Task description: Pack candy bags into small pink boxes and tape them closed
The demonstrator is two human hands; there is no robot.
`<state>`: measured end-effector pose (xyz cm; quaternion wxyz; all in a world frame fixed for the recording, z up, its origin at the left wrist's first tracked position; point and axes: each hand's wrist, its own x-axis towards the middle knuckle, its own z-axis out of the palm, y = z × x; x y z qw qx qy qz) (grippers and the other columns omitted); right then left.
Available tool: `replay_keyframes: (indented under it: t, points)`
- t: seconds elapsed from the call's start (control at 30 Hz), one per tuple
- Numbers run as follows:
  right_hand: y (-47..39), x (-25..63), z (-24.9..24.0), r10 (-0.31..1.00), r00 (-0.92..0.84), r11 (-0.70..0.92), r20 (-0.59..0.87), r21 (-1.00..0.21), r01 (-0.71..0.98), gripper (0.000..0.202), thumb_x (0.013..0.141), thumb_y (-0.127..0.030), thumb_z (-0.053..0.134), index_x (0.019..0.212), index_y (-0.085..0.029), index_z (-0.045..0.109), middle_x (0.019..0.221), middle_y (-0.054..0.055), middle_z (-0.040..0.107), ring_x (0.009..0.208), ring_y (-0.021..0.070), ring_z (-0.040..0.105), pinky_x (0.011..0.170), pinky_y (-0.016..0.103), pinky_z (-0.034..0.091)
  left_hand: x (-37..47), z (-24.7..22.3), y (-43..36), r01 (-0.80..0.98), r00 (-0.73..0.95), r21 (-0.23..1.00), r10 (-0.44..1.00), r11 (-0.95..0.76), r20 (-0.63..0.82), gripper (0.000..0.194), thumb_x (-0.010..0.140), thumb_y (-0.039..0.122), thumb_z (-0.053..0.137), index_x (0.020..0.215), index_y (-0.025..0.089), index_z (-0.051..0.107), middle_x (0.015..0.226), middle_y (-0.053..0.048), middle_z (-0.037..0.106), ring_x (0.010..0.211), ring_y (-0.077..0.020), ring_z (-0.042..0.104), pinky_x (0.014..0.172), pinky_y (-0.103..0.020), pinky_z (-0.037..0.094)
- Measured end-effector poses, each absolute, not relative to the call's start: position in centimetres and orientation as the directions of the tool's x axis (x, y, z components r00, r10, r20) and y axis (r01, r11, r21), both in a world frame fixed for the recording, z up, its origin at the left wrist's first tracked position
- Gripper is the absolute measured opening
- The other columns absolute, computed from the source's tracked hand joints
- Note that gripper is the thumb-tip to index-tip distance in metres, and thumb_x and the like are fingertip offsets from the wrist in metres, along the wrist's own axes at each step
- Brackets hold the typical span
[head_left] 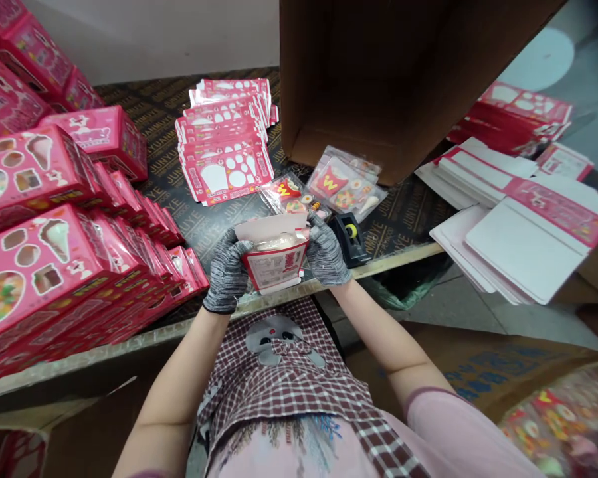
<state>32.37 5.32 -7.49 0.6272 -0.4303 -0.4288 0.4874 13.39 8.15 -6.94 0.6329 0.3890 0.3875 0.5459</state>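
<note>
A pink carton (278,265) is upright over the front edge of the surface (194,216), its flap raised, so it looks part-finished. Formed boxes (32,265) stand stacked to the left; flat cartons (229,169) and candy packets (346,186) lie beyond. Both forearms reach forward and converge. The gloved left hand (225,275) is partly curled, gripping one end; the right hand (327,252), similarly bent, grips the other.
</note>
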Motion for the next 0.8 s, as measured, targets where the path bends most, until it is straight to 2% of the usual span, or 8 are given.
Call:
replay_keyframes:
  t: [0.13,0.23,0.3,0.37,0.5,0.6,0.73,0.8]
  points:
    - [5.0,31.2,-7.5,0.935,0.289,0.207,0.203,-0.978,0.019,0.046,0.093,-0.064,0.051,0.112,-0.026,0.070,0.115,0.007,0.075,0.121,0.0287,0.067,0.101,0.044,0.058,14.1,-6.6,7.7,-0.385,-0.077,0.917,0.994,-0.105,0.082,0.020,0.064,0.033,0.082,0.080,0.024,0.072,0.086,0.002,0.079,0.088,-0.0200,0.075,0.086,-0.033,0.061]
    - [4.6,30.0,-7.3,0.870,0.428,0.231,0.244,-0.969,0.082,0.045,0.097,-0.060,0.042,0.091,-0.024,0.069,0.105,0.009,0.076,0.115,0.0299,0.070,0.103,0.047,0.056,14.9,-6.6,7.1,-0.402,-0.126,0.901,0.985,-0.162,0.120,0.023,0.075,0.044,0.079,0.075,0.023,0.068,0.080,0.002,0.077,0.084,-0.0209,0.077,0.085,-0.037,0.062]
    - [4.5,29.6,-7.1,0.846,0.466,0.243,0.261,-0.965,0.101,0.040,0.096,-0.056,0.047,0.081,-0.024,0.065,0.096,0.009,0.076,0.108,0.0297,0.072,0.103,0.047,0.056,15.0,-6.7,7.1,-0.353,-0.096,0.919,0.983,-0.179,0.155,0.027,0.074,0.044,0.084,0.078,0.023,0.067,0.081,0.002,0.078,0.084,-0.0214,0.077,0.085,-0.037,0.061]
    - [4.5,29.6,-6.9,0.836,0.463,0.255,0.295,-0.955,0.149,0.032,0.094,-0.052,0.056,0.081,-0.025,0.064,0.095,0.007,0.076,0.106,0.0287,0.072,0.104,0.046,0.055,14.6,-6.8,7.2,-0.292,-0.065,0.935,0.980,-0.199,0.188,0.031,0.070,0.042,0.089,0.085,0.023,0.069,0.086,0.002,0.079,0.086,-0.0219,0.078,0.085,-0.037,0.061]
    - [4.3,31.1,-6.7,0.864,0.357,0.288,0.354,-0.931,0.224,0.021,0.092,-0.046,0.065,0.093,-0.026,0.071,0.099,0.005,0.078,0.104,0.0266,0.074,0.102,0.044,0.057,12.8,-7.2,7.2,-0.165,0.014,0.953,0.966,-0.252,0.258,0.030,0.074,0.041,0.089,0.091,0.023,0.073,0.095,-0.002,0.080,0.092,-0.0234,0.078,0.088,-0.039,0.062]
    - [3.7,32.8,-6.9,0.881,0.231,0.356,0.413,-0.900,0.250,0.023,0.096,-0.045,0.065,0.090,-0.026,0.077,0.096,0.005,0.079,0.098,0.0260,0.075,0.099,0.044,0.058,10.9,-7.2,7.0,-0.024,0.140,0.933,0.923,-0.359,0.359,0.023,0.081,0.042,0.084,0.086,0.022,0.075,0.101,-0.006,0.081,0.101,-0.0253,0.077,0.098,-0.045,0.060]
    - [2.9,34.5,-7.5,0.844,-0.018,0.511,0.537,-0.791,0.337,0.027,0.093,-0.051,0.070,0.100,-0.028,0.081,0.116,0.008,0.079,0.110,0.0285,0.074,0.104,0.047,0.057,9.7,-6.9,7.7,0.206,0.328,0.755,0.771,-0.622,0.546,0.030,0.074,0.048,0.088,0.084,0.024,0.073,0.108,-0.004,0.079,0.108,-0.0264,0.074,0.116,-0.056,0.049]
    - [2.5,35.1,-7.6,0.841,-0.086,0.520,0.535,-0.751,0.407,0.034,0.091,-0.057,0.069,0.107,-0.029,0.080,0.123,0.009,0.076,0.117,0.0297,0.071,0.108,0.049,0.055,10.3,-6.4,8.2,0.285,0.434,0.626,0.680,-0.726,0.591,0.028,0.075,0.045,0.086,0.084,0.024,0.070,0.111,-0.004,0.078,0.108,-0.0259,0.073,0.118,-0.057,0.047]
